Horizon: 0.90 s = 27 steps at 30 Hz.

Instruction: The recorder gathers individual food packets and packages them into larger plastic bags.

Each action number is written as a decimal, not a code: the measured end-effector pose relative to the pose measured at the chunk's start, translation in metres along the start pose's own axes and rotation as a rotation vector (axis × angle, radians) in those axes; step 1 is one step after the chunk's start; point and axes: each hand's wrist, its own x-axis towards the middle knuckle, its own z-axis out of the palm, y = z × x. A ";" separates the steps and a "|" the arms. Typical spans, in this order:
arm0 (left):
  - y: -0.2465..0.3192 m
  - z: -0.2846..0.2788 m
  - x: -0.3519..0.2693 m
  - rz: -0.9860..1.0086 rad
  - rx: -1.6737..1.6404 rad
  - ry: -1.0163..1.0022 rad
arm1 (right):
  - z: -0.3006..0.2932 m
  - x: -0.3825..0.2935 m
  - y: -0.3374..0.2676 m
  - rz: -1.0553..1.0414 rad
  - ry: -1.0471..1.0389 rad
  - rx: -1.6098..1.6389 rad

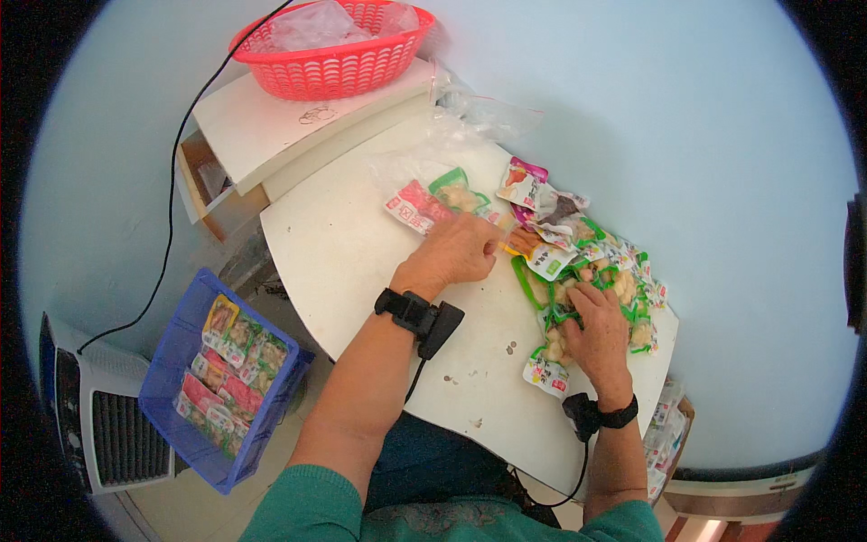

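Observation:
My left hand (pixel 454 251) is curled above the white table, partly covering a red-and-white food packet (pixel 416 203). Beside that packet lies a green-edged packet (pixel 460 191), and a clear plastic bag (pixel 399 166) spreads around both. Whether the left fingers grip anything is hidden. My right hand (pixel 599 332) rests on a pile of green-edged vacuum packets (pixel 623 288), fingers bent down among them. A packet (pixel 547 369) with a white end lies under its thumb side. A yellow-edged packet (pixel 542 254) and a purple-and-white packet (pixel 523 179) lie at the pile's far end.
A red plastic basket (pixel 332 71) holding clear bags stands on a raised white shelf (pixel 271 129). More clear bags (pixel 481 112) lie by the wall. At lower left, a blue crate (pixel 203 467) holds several packets. A box of packets (pixel 667 433) sits beyond the table's right edge.

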 end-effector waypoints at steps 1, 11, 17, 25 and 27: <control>0.000 0.001 0.000 -0.009 -0.011 0.005 | 0.001 0.000 -0.001 0.004 0.015 -0.006; 0.001 0.001 0.000 -0.067 0.028 -0.058 | 0.009 -0.002 0.002 -0.024 0.095 -0.006; 0.000 0.004 -0.001 -0.032 -0.019 -0.030 | 0.008 -0.002 0.003 -0.035 0.129 -0.014; -0.005 0.006 0.002 -0.050 0.015 -0.020 | 0.011 0.000 0.008 -0.042 0.112 -0.032; -0.003 0.004 0.001 -0.040 -0.027 -0.005 | 0.008 0.000 0.006 -0.042 0.098 -0.035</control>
